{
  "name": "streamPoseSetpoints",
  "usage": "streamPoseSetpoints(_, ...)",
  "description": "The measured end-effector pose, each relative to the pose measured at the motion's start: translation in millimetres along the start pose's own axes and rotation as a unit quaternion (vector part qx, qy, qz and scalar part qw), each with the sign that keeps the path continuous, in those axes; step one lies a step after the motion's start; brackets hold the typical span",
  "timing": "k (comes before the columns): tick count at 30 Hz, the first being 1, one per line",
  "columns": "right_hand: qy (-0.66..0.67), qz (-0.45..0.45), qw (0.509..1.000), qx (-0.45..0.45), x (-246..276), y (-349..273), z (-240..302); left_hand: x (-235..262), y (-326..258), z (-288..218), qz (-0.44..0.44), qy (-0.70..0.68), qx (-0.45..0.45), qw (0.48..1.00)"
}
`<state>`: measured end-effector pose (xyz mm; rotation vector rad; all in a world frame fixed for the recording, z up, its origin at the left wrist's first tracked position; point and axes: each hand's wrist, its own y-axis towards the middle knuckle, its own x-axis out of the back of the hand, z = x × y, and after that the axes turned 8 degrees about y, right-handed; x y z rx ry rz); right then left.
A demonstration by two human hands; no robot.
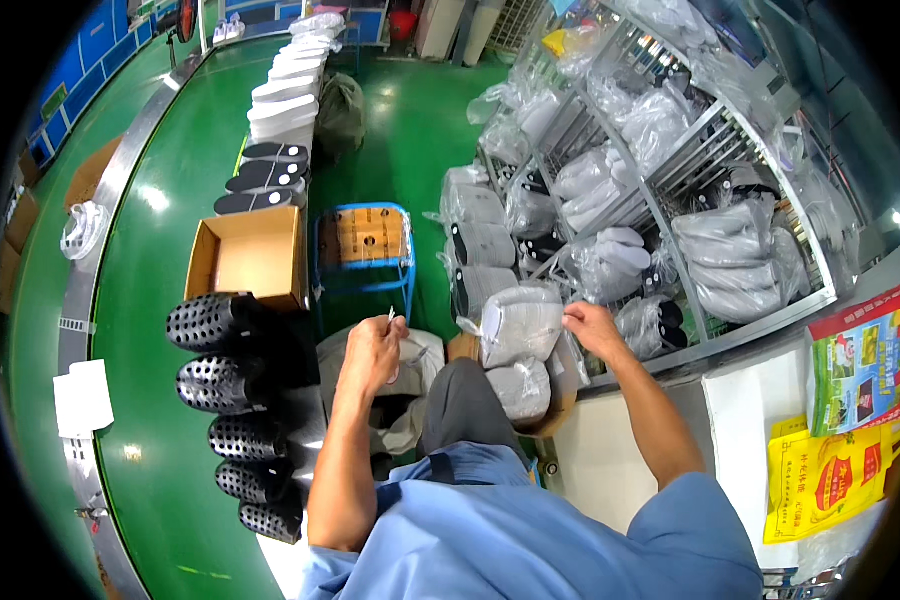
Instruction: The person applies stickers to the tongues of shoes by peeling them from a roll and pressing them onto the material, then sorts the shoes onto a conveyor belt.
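My left hand (373, 350) is closed in front of me, beside the row of black shoes. A thin, pale tip (391, 314) pokes out above its fingers, part of a small tool whose kind I cannot make out. On the other side, my right hand (592, 328) pinches the edge of a clear plastic bag (526, 318). White insoles are packed in that bag, which rests on another bag of insoles (519, 388) in a cardboard box (564, 395). To my left, several black clogs with holes (210, 384) stand in a row.
An open cardboard box (245, 258) sits beyond the clogs, near a blue-framed stool (365, 240). Black insoles (267, 180) and white insoles (285, 105) line up farther off. At right stands a metal rack (660, 215) with bagged insoles. Yellow packages (828, 480) lie nearer.
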<state>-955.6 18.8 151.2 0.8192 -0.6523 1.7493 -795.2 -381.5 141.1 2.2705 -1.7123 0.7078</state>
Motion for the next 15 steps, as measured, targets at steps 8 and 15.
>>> streamPoseSetpoints(8,-0.019,-0.01,0.999,0.026,53.5,97.8,-22.0,-28.2,101.8,20.1,-0.016,-0.041,-0.026,0.999)
streamPoseSetpoints(15,-0.227,-0.069,0.971,0.024,86.8,227.0,-69.6,-71.3,231.8,75.3,0.02,0.024,0.011,0.999)
